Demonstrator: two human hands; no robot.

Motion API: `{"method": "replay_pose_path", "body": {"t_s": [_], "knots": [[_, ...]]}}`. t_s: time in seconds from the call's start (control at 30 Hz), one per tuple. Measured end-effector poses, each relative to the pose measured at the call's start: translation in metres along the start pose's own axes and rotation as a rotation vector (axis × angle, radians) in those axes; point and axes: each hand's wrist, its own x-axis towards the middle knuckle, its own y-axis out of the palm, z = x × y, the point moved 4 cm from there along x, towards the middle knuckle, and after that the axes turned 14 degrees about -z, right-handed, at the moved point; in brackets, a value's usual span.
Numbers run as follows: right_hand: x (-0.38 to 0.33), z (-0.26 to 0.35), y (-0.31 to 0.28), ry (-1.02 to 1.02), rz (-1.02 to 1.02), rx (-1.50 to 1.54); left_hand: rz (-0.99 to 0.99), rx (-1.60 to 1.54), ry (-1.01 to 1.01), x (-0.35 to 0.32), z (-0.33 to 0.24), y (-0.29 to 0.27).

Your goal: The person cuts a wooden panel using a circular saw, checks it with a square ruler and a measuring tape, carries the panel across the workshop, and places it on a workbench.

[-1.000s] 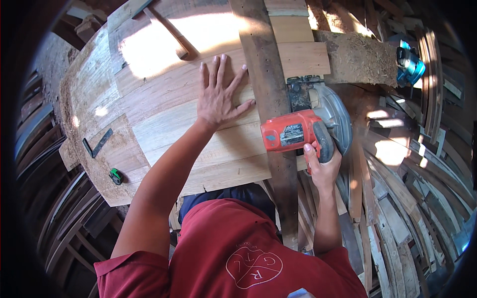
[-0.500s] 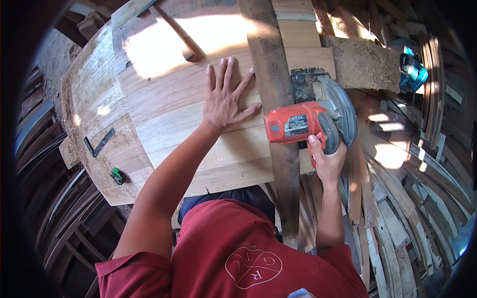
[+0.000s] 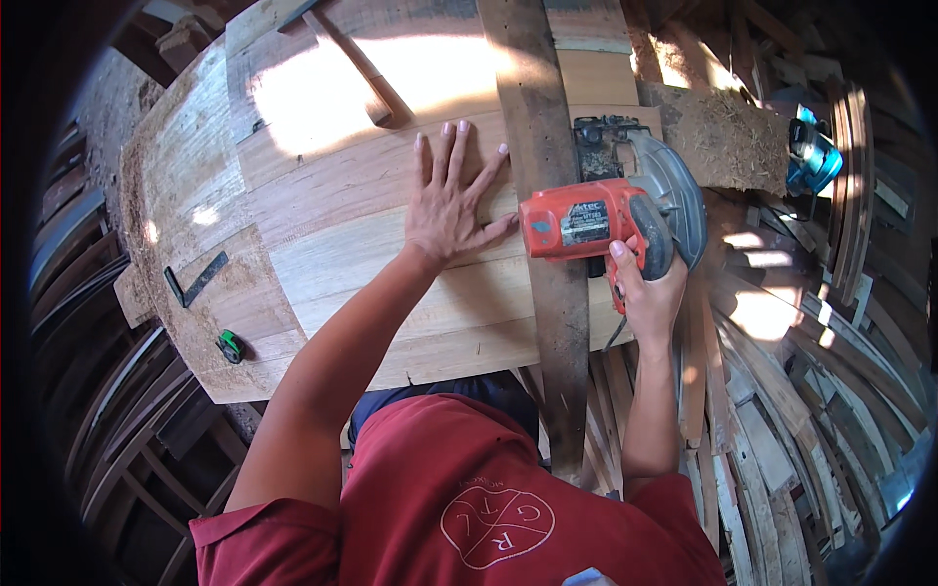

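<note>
My right hand (image 3: 649,299) grips the rear handle of a red circular saw (image 3: 576,220) with a grey blade guard. The saw's base rests on the pale boards, alongside a long dark plank (image 3: 547,156) that runs away from me. My left hand (image 3: 451,215) lies flat with fingers spread on the joined pale wooden boards (image 3: 362,254), its thumb and forefinger close to the plank's left edge. The saw's blade is hidden under the guard. A hammer (image 3: 354,66) lies beyond my left hand, half in bright sunlight.
A black try square (image 3: 200,281) and a green tape measure (image 3: 230,346) lie at the left on sawdust-strewn boards. A rough board (image 3: 718,137) juts out at the right, with a teal power tool (image 3: 813,156) near its end. Loose wood strips (image 3: 782,430) cover the lower right.
The saw and my right hand have slid a little farther away along the dark plank. My left hand stays flat on the boards, and the view has shifted slightly.
</note>
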Motion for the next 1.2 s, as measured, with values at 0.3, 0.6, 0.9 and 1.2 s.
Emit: {"method": "replay_pose_path", "body": {"t_s": [0.3, 0.6, 0.9, 1.2], "knots": [[0.018, 0.013, 0.014, -0.037, 0.012, 0.021, 0.004, -0.002, 0.000, 0.001, 0.000, 0.000], [0.036, 0.023, 0.027, -0.036, 0.029, 0.069, 0.012, -0.010, 0.003, 0.001, 0.000, -0.002], [0.053, 0.033, 0.039, -0.049, 0.053, 0.068, 0.021, -0.013, 0.002, 0.002, 0.001, 0.000], [0.074, 0.055, 0.058, -0.081, 0.068, 0.095, 0.050, 0.012, 0.001, 0.001, 0.002, 0.002]]}}
